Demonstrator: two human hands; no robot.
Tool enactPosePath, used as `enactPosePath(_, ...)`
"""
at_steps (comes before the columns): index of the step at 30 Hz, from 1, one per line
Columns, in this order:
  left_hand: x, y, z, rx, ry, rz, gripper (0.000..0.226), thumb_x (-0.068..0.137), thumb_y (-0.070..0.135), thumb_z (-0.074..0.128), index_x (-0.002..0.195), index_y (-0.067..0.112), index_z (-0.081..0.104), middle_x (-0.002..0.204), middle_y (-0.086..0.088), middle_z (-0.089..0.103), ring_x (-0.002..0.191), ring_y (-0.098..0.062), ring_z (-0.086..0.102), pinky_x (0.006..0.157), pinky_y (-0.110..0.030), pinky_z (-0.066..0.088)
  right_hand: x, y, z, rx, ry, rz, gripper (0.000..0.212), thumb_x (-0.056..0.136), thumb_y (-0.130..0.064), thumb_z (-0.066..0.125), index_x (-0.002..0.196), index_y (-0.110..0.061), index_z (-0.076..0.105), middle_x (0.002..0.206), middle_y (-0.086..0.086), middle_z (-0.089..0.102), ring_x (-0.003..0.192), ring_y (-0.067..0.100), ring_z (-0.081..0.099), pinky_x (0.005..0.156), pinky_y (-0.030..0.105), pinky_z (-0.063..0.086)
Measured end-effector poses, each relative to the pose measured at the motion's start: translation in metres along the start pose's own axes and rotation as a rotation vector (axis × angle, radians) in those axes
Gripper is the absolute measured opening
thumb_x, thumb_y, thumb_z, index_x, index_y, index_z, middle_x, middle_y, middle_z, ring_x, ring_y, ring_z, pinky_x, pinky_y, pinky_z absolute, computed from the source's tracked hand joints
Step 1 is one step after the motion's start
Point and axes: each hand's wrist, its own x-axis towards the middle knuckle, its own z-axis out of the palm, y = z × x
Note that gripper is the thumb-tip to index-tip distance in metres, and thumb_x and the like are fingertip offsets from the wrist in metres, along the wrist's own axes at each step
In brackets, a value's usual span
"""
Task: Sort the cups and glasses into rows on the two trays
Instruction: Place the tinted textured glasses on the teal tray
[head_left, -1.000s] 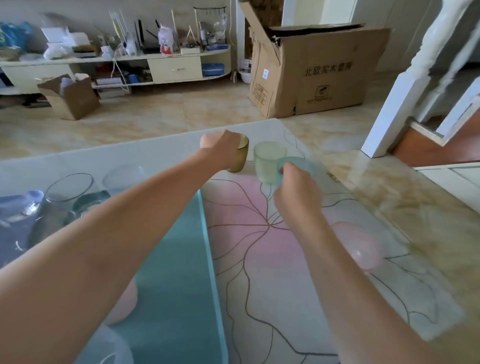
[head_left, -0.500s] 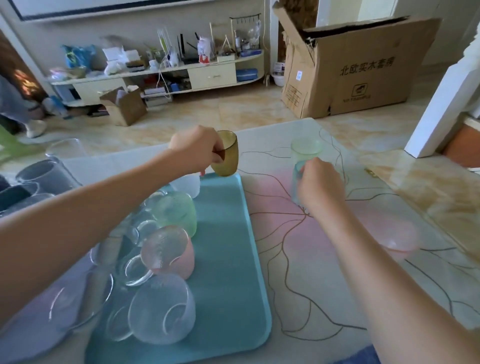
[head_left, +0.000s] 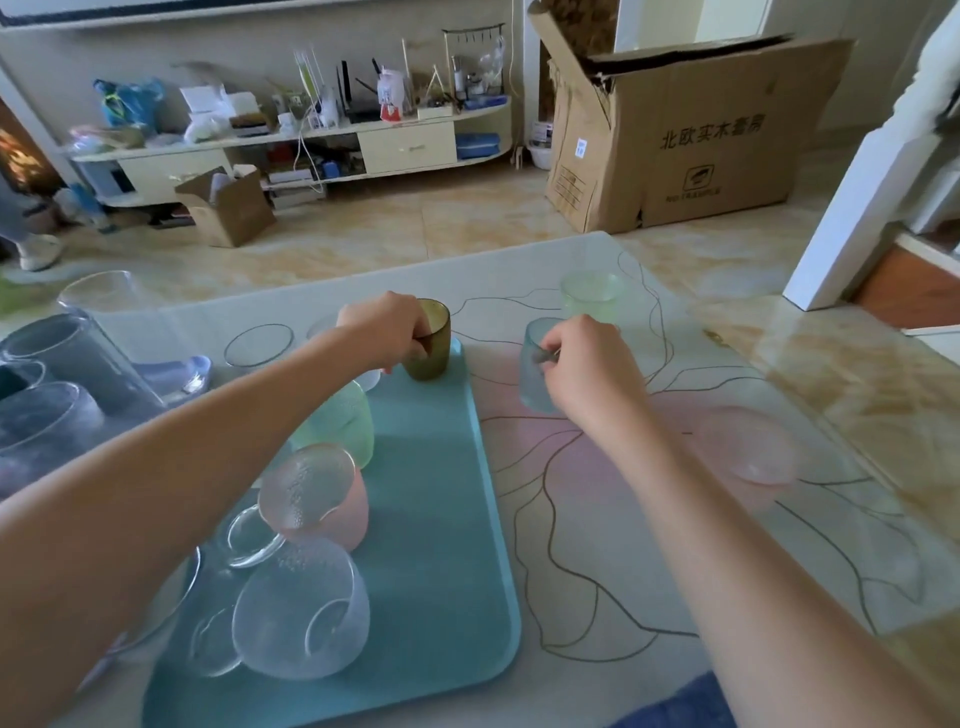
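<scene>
Left grip (head_left: 387, 330) curls tight round the handle of the amber cup (head_left: 429, 340), which sits at the far corner of the teal tray (head_left: 447, 519). Right grip (head_left: 582, 364) pinches the handle of the pale blue cup (head_left: 532, 382) on the floral tray (head_left: 597, 519), just beyond the knuckles a green cup (head_left: 592, 296). Nearer than the left grip, green mug (head_left: 340, 423), pink mug (head_left: 317, 493) and clear mug (head_left: 301, 608) line up on the teal tray. Pink bowl (head_left: 748, 449) sits right of the right grip.

Only the large cardboard box (head_left: 675, 135), on the floor well beyond the fingers of the right hand, bears readable print: the Chinese characters "北欧实木書房" on its side. The smaller line under its logo is too blurred to read.
</scene>
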Motion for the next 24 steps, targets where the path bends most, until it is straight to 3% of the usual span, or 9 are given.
enactPosePath(4,0.004,-0.001,-0.005,0.02,-0.075,0.03,0.014,0.081,0.023,0.068,0.073,0.012,0.063,0.06,0.003,0.062,0.042,-0.006,0.062,0.065,-0.027,0.048,0.004,-0.002,0.001,0.044,-0.039,-0.019,0.018,0.082,-0.001,0.055,0.09,-0.01,0.068,0.087,0.01,0.068,0.075,0.029,0.059,0.063,0.025,0.039)
enactPosePath(6,0.002,-0.002,-0.007,-0.005,-0.075,0.047,0.01,0.078,0.022,0.071,0.085,0.017,0.065,0.078,0.006,0.066,0.044,-0.006,0.064,0.071,-0.028,0.053,0.002,-0.005,0.001,0.068,-0.05,-0.05,0.019,0.083,-0.002,0.056,0.092,-0.013,0.069,0.088,0.01,0.068,0.076,0.029,0.061,0.064,0.024,0.041)
enactPosePath(9,-0.004,-0.001,-0.013,-0.151,0.142,0.125,0.047,0.074,0.01,0.069,0.117,0.025,0.057,0.111,0.002,0.062,0.068,-0.019,0.063,0.077,-0.042,0.055,-0.001,-0.012,0.001,0.164,-0.119,-0.097,0.019,0.085,-0.004,0.054,0.09,-0.013,0.07,0.087,0.012,0.069,0.08,0.033,0.067,0.074,0.036,0.056)
enactPosePath(11,-0.016,0.006,-0.019,-0.117,0.29,0.28,0.053,0.07,0.013,0.064,0.116,0.035,0.05,0.116,0.001,0.056,0.083,-0.025,0.059,0.077,-0.047,0.053,-0.004,-0.016,0.001,0.21,-0.178,-0.137,0.019,0.085,-0.005,0.053,0.086,-0.015,0.069,0.091,0.013,0.069,0.082,0.033,0.067,0.076,0.046,0.058)
enactPosePath(13,-0.035,0.016,-0.024,-0.105,0.221,0.43,0.048,0.07,0.02,0.066,0.111,0.04,0.051,0.121,0.005,0.049,0.082,-0.025,0.06,0.072,-0.045,0.053,-0.007,-0.019,0.0,0.228,-0.243,-0.178,0.021,0.087,-0.002,0.053,0.088,-0.016,0.069,0.089,0.009,0.069,0.076,0.027,0.067,0.077,0.044,0.058)
enactPosePath(16,-0.06,0.022,-0.026,0.088,0.049,0.464,0.031,0.077,0.033,0.073,0.106,0.035,0.062,0.131,0.016,0.041,0.09,-0.016,0.061,0.071,-0.035,0.049,-0.012,-0.024,-0.004,0.252,-0.301,-0.224,0.024,0.088,0.001,0.055,0.101,-0.013,0.07,0.074,-0.004,0.066,0.065,0.018,0.066,0.075,0.033,0.059)
enactPosePath(18,-0.066,0.02,-0.027,0.128,0.047,0.46,0.024,0.079,0.039,0.07,0.103,0.035,0.064,0.124,0.018,0.046,0.092,-0.013,0.059,0.068,-0.03,0.043,-0.015,-0.027,-0.006,0.24,-0.292,-0.249,0.026,0.088,0.0,0.055,0.105,-0.013,0.07,0.069,-0.008,0.062,0.067,0.018,0.067,0.074,0.031,0.057)
enactPosePath(21,-0.067,0.014,-0.025,0.064,0.073,0.407,0.023,0.08,0.041,0.069,0.102,0.034,0.068,0.086,0.017,0.048,0.085,-0.012,0.052,0.066,-0.027,0.035,-0.022,-0.033,-0.006,0.222,-0.28,-0.304,0.027,0.088,0.001,0.057,0.106,-0.013,0.07,0.072,-0.01,0.06,0.073,0.019,0.069,0.073,0.03,0.056)
enactPosePath(24,-0.067,0.005,-0.018,0.033,0.072,0.362,0.025,0.077,0.04,0.072,0.1,0.03,0.071,0.081,0.018,0.047,0.087,-0.015,0.053,0.069,-0.03,0.044,-0.024,-0.035,-0.006,0.21,-0.238,-0.346,0.032,0.087,0.003,0.055,0.105,-0.018,0.071,0.065,-0.019,0.048,0.064,0.009,0.058,0.063,0.021,0.042)
